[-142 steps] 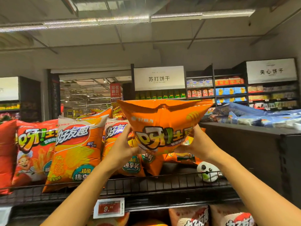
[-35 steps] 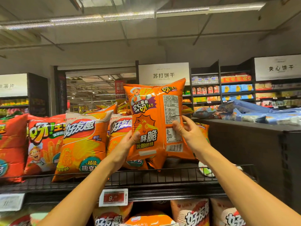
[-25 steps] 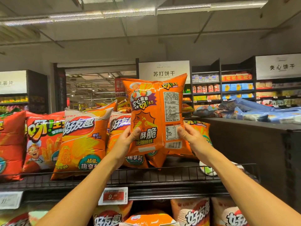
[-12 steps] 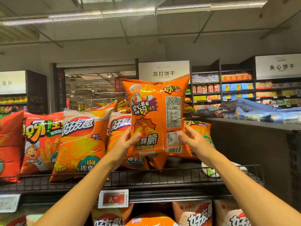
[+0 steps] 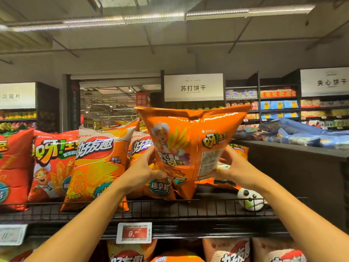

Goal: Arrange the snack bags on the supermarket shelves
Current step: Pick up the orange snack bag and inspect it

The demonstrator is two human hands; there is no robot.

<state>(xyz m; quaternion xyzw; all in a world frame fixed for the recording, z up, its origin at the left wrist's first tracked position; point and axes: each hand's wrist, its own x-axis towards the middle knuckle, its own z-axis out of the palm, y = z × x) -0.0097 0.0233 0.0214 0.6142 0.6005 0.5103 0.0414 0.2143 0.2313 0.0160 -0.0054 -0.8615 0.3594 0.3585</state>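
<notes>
I hold an orange snack bag (image 5: 188,148) with both hands above the top wire shelf (image 5: 170,208). Its back, with the printed label, faces me and its top leans toward me. My left hand (image 5: 145,171) grips its lower left edge. My right hand (image 5: 232,167) grips its lower right edge. The bag's bottom corner hangs just over the shelf's front rail. Behind it stand more orange bags (image 5: 98,167) in a row, partly hidden by the held bag.
Red snack bags (image 5: 47,163) fill the shelf's left end. A small white panda toy (image 5: 249,201) lies on the shelf at the right. A red price tag (image 5: 134,232) hangs on the shelf front, above more bags (image 5: 226,250). A dark counter (image 5: 294,167) with blue packs stands to the right.
The bag was upright in my hands half a second ago; now it is lower and its top has tipped toward me, looking wider. Both hands kept their grip.
</notes>
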